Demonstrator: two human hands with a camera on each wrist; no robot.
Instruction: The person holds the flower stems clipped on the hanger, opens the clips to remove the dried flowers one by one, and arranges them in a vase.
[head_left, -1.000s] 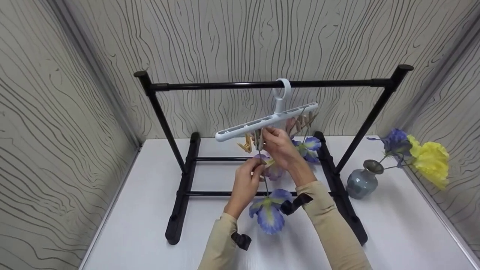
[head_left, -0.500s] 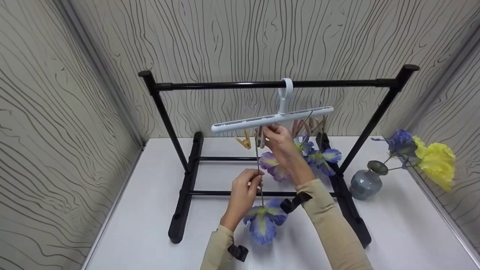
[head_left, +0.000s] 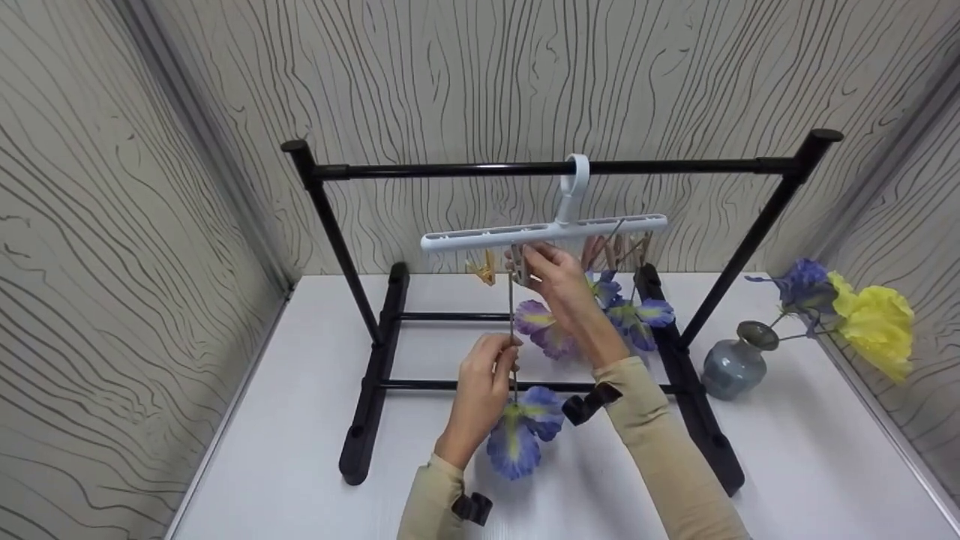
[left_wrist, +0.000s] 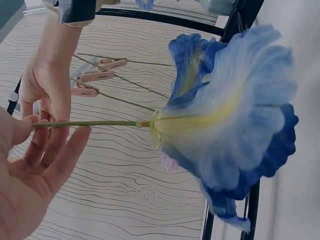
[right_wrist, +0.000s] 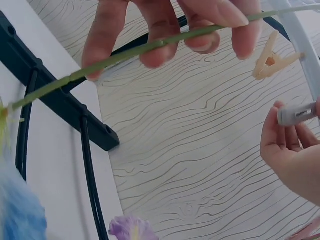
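Since the earlier frame, the white hanger (head_left: pixel 544 229) has levelled out and the stem (head_left: pixel 512 330) has risen toward it. At centre frame the right hand (head_left: pixel 551 281) pinches a grey clip (head_left: pixel 517 262), while below it the left hand (head_left: pixel 480 394) pinches the stem, blue flower (head_left: pixel 521 431) hanging downward. Two flowers (head_left: pixel 600 315) already hang clipped; this one seems not yet fastened.

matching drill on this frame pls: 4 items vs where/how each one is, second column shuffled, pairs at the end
1. white hanger
2. grey vase
3. left hand
4. right hand

a. pinches the stem of the blue flower
b. stands on the table, right of the rack
c. hooked on the black bar
d. grips a clip just under the hanger

Pairs: 1-c, 2-b, 3-a, 4-d
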